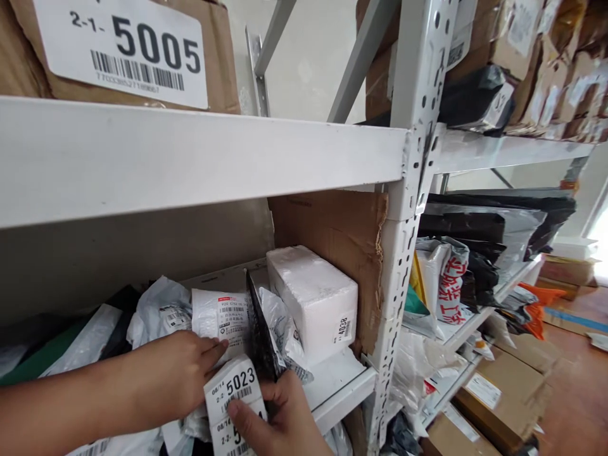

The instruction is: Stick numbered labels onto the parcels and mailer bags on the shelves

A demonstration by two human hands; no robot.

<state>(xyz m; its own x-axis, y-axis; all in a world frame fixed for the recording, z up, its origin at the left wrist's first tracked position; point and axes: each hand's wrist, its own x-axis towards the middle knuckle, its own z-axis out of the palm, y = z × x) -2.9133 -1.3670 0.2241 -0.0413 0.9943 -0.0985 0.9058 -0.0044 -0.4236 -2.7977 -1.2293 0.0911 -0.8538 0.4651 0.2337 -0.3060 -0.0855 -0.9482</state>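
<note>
My right hand (285, 418) is closed on a bundle of white labels (234, 387), thumb pressed on the front. The top label reads 5023, above another with a barcode. My left hand (190, 364) lies against a white parcel bag (222, 310) with a printed shipping label; its fingers are stretched out and its thumb is hidden. Just right of that bag, a thin black parcel (263, 335) stands on edge above my right hand. Beside it leans a crumpled white and grey bag (284, 323). A white box (313, 297) marked 4038 sits at the shelf's right end.
A white shelf beam (199, 158) crosses above my hands, with a carton (218, 57) labelled 5005 on top. A perforated upright post (401, 253) and a cardboard sheet (332, 234) bound the right side. Bagged parcels (456, 278) fill the neighbouring rack; cartons (503, 380) lie lower down.
</note>
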